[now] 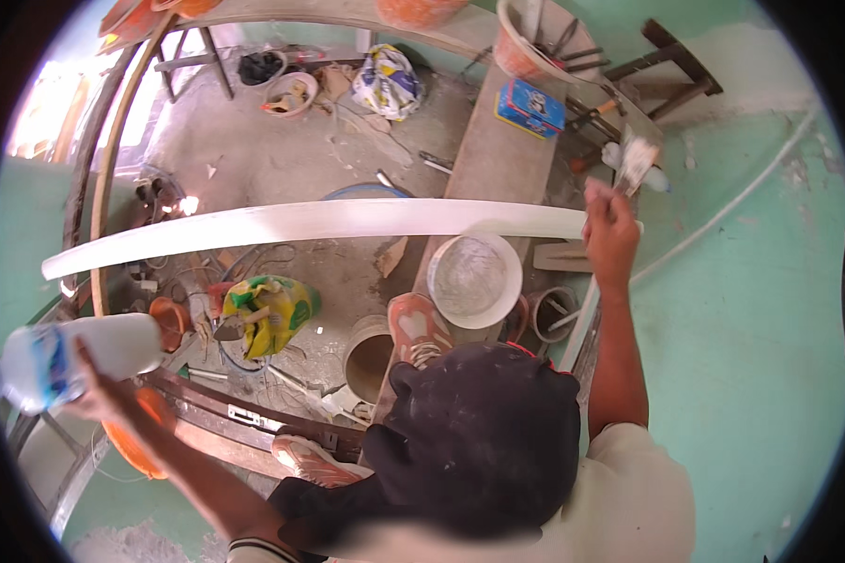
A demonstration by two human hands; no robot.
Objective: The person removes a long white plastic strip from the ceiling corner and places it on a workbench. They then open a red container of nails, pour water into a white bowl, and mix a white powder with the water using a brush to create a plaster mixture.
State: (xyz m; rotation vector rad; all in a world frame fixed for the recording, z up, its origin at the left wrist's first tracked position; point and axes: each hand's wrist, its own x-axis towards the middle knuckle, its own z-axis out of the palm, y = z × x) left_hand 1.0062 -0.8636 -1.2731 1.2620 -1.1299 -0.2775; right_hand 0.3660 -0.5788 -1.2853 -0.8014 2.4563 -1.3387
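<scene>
At the far left, my left hand is wrapped round a large white plastic bottle with a blue label, tilted onto its side. My right hand is raised at the right and grips a paintbrush, its bristles pointing up and coated white. A long white strip spans the view from left to right, its right end partly behind my right hand. Below that strip, a white bucket holding a whitish liquid stands on a wooden plank.
A blue tin box and a basin of tools are at the plank's far end. On the littered floor are a yellow-green bag, a grey bucket and a white-blue sack. A green wall rises at the right.
</scene>
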